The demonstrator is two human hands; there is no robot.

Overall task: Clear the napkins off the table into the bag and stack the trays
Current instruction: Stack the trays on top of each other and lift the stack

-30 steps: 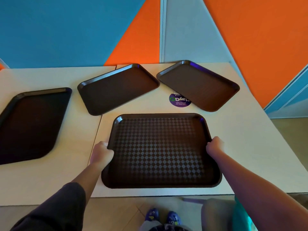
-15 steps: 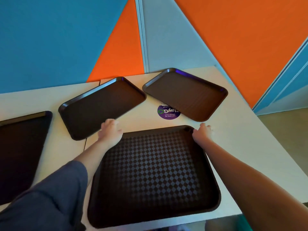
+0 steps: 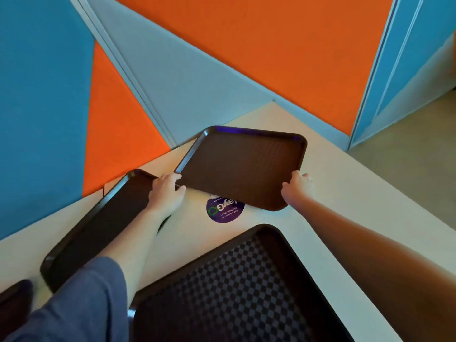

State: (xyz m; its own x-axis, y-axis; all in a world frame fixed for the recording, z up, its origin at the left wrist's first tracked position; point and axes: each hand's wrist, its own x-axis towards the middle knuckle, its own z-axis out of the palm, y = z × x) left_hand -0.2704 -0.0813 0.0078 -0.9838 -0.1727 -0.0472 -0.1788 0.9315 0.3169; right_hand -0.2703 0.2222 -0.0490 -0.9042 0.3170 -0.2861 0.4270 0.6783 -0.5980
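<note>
A dark brown tray [image 3: 243, 166] lies at the far right of the white table [image 3: 345, 206], its near edge looking slightly raised. My left hand [image 3: 166, 190] grips its left corner and my right hand [image 3: 297, 187] grips its near right edge. A second brown tray [image 3: 103, 223] lies to the left, partly under my left forearm. A chequered brown tray [image 3: 237, 287] sits closest to me. The corner of another tray [image 3: 14, 299] shows at the bottom left. No napkins or bag are in view.
A round purple sticker [image 3: 225, 210] is on the table between the trays. The wall behind has blue, orange and grey panels. The table's right edge drops to a beige floor [image 3: 407, 169].
Both hands left the chequered tray and reached forward to the far right tray, which they now grip. The view has tilted and moved closer to the wall.
</note>
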